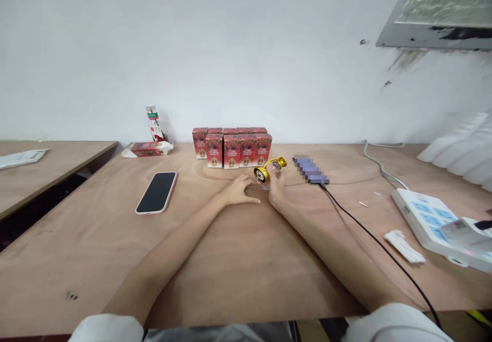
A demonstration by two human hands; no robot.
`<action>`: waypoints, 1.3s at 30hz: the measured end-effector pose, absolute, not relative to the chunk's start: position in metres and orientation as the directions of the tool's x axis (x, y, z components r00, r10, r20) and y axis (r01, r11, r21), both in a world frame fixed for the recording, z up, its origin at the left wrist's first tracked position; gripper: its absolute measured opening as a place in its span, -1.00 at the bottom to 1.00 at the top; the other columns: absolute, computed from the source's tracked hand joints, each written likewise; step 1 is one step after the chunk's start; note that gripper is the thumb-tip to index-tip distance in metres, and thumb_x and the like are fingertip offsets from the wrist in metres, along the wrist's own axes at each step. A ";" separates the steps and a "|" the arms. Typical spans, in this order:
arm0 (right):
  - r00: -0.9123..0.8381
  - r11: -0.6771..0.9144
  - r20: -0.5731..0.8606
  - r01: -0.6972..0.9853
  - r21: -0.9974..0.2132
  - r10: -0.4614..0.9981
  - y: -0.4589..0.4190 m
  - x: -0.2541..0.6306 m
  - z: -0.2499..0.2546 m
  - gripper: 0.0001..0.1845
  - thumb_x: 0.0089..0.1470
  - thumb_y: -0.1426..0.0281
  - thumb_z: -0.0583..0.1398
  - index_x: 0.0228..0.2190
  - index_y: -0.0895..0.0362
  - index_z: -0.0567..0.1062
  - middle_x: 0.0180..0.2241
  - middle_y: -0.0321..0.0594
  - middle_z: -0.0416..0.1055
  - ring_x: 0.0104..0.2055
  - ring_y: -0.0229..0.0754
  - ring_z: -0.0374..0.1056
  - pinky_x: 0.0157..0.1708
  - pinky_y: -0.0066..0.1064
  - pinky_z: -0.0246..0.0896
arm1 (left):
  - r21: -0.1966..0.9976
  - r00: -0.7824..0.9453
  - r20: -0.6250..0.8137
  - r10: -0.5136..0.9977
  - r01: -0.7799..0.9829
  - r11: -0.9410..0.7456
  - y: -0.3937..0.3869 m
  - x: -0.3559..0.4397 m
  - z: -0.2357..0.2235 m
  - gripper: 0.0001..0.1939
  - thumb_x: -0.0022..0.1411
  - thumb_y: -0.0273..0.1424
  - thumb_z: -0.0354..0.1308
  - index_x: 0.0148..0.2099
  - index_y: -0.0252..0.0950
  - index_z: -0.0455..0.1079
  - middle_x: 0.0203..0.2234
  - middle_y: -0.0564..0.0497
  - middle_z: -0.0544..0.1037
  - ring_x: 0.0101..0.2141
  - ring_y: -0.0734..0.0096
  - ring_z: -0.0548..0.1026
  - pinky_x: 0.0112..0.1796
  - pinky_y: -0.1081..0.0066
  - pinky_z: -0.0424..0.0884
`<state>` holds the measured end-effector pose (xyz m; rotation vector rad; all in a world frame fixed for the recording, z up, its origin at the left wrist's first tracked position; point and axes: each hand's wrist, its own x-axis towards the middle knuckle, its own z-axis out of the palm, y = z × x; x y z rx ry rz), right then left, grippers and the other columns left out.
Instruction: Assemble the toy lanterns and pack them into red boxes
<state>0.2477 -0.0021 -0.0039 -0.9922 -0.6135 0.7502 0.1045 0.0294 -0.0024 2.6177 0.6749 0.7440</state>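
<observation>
My right hand (pixel 275 190) is raised a little off the wooden table (pixel 238 260) and grips a small gold-coloured object (pixel 269 168) with a round dark face. My left hand (pixel 240 190) rests on the table just left of it, fingers curled loosely toward the right hand, holding nothing I can see. Right behind both hands stand several small red boxes (pixel 230 148) in a tight cluster.
A phone (pixel 157 192) lies face down to the left. A blurred purple device (pixel 310 170) with a black cable (pixel 369 234) lies to the right. A white machine (pixel 434 221) sits at the right edge, beside a white wrapper (pixel 403 245). An opened red box (pixel 148 148) and tube (pixel 154 123) stand by the wall.
</observation>
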 end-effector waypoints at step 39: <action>-0.392 0.547 0.500 0.811 -0.210 0.773 -0.009 0.213 -0.010 -0.44 0.18 0.23 0.01 0.16 0.19 0.17 0.25 0.07 0.06 0.33 0.04 -0.11 0.26 0.05 -0.16 | 0.578 -0.074 0.280 0.957 0.809 -0.107 0.046 -0.001 0.016 -0.52 0.12 -0.23 0.19 0.04 -0.36 0.28 -0.07 -0.21 0.51 -0.03 0.01 0.44 -0.05 0.16 0.30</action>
